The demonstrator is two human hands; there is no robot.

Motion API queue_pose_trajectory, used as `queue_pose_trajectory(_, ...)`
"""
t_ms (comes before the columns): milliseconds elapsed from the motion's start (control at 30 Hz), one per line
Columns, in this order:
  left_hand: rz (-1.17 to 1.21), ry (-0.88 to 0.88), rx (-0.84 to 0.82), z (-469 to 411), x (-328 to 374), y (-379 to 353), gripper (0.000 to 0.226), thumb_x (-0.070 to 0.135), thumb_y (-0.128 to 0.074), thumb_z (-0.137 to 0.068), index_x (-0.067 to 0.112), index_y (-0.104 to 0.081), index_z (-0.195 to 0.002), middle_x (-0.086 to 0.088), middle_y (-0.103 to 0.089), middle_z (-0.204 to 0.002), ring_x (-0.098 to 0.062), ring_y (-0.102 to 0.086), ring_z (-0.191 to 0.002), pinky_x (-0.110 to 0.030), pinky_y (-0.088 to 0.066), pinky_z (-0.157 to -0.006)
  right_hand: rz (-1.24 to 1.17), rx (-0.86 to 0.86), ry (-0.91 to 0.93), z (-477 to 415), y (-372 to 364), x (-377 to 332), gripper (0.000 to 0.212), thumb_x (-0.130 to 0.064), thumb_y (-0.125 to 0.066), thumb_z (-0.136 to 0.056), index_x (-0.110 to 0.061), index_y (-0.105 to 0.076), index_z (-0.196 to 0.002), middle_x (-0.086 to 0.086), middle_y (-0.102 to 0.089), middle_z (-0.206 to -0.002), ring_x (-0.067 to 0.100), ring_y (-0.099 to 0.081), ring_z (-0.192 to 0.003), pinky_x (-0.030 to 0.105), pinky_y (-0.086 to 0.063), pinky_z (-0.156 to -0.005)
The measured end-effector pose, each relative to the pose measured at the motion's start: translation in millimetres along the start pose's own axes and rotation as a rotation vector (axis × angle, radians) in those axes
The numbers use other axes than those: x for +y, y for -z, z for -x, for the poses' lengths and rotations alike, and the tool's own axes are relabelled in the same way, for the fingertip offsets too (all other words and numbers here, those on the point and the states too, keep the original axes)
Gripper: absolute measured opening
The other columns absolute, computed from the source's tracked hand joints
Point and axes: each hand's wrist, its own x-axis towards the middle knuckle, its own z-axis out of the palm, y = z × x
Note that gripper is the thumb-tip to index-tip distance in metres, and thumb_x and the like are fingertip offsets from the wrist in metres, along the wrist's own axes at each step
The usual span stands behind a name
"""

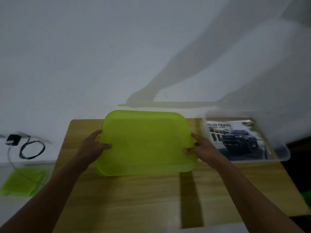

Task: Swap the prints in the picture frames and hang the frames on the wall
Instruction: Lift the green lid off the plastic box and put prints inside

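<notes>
A lime-green plastic frame panel (146, 143) with rounded corners is held just above the wooden table (134, 199), in the middle. My left hand (94, 147) grips its left edge, thumb on top. My right hand (200, 147) grips its right edge. To the right lies a clear plastic frame (284, 153) with a car print (239, 140) in it, showing a dark pickup truck and a printed title. The view is blurred.
A white wall (101, 56) rises right behind the table. Left of the table, on a white surface, lie a black charger with a looped cable (32, 148) and another lime-green panel (23, 182). A dark strip (190, 199) crosses the tabletop.
</notes>
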Motion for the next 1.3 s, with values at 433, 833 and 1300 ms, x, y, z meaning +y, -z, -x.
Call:
queue_pose_trajectory(433, 0.027, -0.113, -0.162, 61, 83, -198, 0.079, -0.003, -0.075, -0.073, 0.023, -0.046, -0.142, -0.007, -0.074, -0.092, -0.020, -0.070, -0.080, -0.034, -0.052, -0.071, -0.098, 0.245, 0.008, 40, 216, 73, 0.044, -0.007, -0.086, -0.070, -0.016, -0.063, -0.106, 0.008, -0.071, -0.107, 0.020, -0.069, -0.093, 0.042, -0.059, -0.081)
queue_pose_trajectory(833, -0.200, -0.159, 0.118, 69, 106, -384, 0.071, 0.018, -0.084, -0.070, 0.015, -0.055, -0.135, -0.016, -0.061, -0.123, -0.032, -0.059, -0.111, -0.043, -0.050, -0.092, 0.085, 0.212, -0.074, -27, 362, 121, 0.085, -0.003, -0.081, -0.076, -0.021, -0.040, -0.149, 0.014, -0.062, -0.115, 0.033, -0.063, -0.102, 0.045, -0.052, -0.091)
queue_pose_trajectory(1300, -0.408, -0.195, 0.130, 62, 101, -438, 0.070, 0.026, -0.071, -0.086, 0.008, -0.040, -0.146, -0.021, -0.053, -0.132, -0.036, -0.053, -0.119, -0.043, -0.042, -0.101, 0.314, 0.325, 0.058, -72, 379, 172, 0.081, -0.042, -0.070, -0.076, -0.024, -0.040, -0.150, 0.016, -0.052, -0.133, 0.036, -0.055, -0.122, 0.047, -0.047, -0.103)
